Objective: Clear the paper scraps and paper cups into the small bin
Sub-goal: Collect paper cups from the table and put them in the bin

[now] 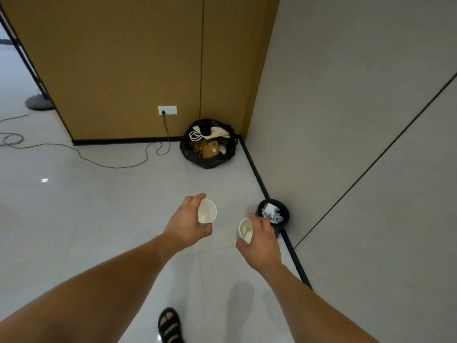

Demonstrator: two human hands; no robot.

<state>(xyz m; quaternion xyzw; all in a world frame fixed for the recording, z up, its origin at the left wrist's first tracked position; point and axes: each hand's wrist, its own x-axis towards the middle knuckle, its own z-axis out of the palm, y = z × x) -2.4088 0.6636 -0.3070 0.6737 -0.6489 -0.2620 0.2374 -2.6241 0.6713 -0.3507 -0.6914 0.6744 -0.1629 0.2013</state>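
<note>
My left hand grips a white paper cup by its side, its mouth turned toward me. My right hand grips a second white paper cup, also tilted. Both cups look empty. The small black bin stands on the floor against the grey wall, just right of and beyond my right hand. Crumpled paper scraps lie inside it. My right hand partly covers the bin's near side.
A large black rubbish bag full of paper bags and cardboard sits in the corner. A cable runs across the white tiled floor from a wall socket. My sandalled foot is at the bottom.
</note>
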